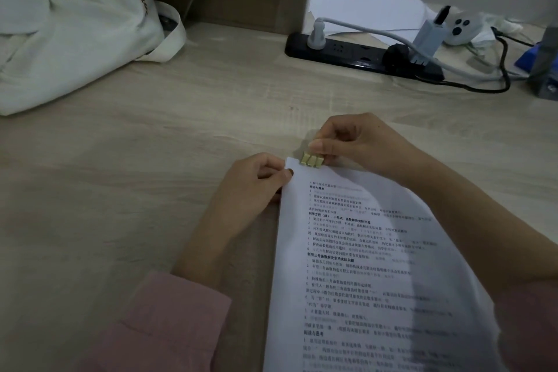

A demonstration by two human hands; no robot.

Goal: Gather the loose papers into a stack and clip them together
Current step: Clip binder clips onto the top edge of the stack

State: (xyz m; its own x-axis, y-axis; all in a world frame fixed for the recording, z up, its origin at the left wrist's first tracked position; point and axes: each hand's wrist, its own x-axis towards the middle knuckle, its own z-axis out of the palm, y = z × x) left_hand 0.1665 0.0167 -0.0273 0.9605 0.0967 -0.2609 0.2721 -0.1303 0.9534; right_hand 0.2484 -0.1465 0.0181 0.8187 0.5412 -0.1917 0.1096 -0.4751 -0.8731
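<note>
papers (362, 251): light, floppy, sheets slip | left hand (256, 184) pinches far-left corner | right hand (356, 142) pinches clip (311, 159) on far edge | hold near clip

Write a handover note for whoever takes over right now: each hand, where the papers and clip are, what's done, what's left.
Left hand: pinches the top left corner of the stack of white printed paper sheets.
Right hand: grips the small pale-yellow clip, which sits at the stack's top edge near that corner.
Done: the papers are gathered into one stack.
Left: I cannot tell whether the clip is fully seated. Check that it bites all the sheets, then let go with both hands.
</note>
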